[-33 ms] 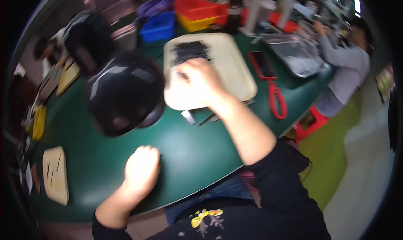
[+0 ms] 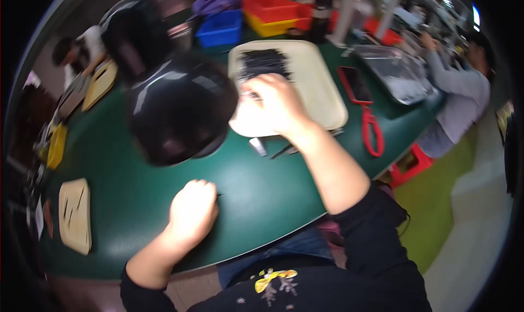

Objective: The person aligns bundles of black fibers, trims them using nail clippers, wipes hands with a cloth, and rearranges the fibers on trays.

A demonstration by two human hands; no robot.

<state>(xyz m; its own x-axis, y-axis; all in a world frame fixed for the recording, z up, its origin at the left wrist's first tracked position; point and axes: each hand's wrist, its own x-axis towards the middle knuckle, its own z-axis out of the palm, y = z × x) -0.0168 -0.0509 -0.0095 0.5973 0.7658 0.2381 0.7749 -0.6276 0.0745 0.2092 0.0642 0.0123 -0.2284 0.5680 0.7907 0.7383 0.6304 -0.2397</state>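
The right hand (image 2: 273,102) is held, fingers curled, over the large cream tray (image 2: 323,107); any grip cannot be made out. The left hand (image 2: 194,211) is closed, its contents hidden. Most thin black pieces (image 2: 265,62) appear left piled there; only a few are laid on the small tray (image 2: 79,240).

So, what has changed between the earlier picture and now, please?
Only the view shifted slightly: the scene sits farther right in the picture. The right hand remains over the large cream tray, the left hand over the green table; no pickup or release is visible.
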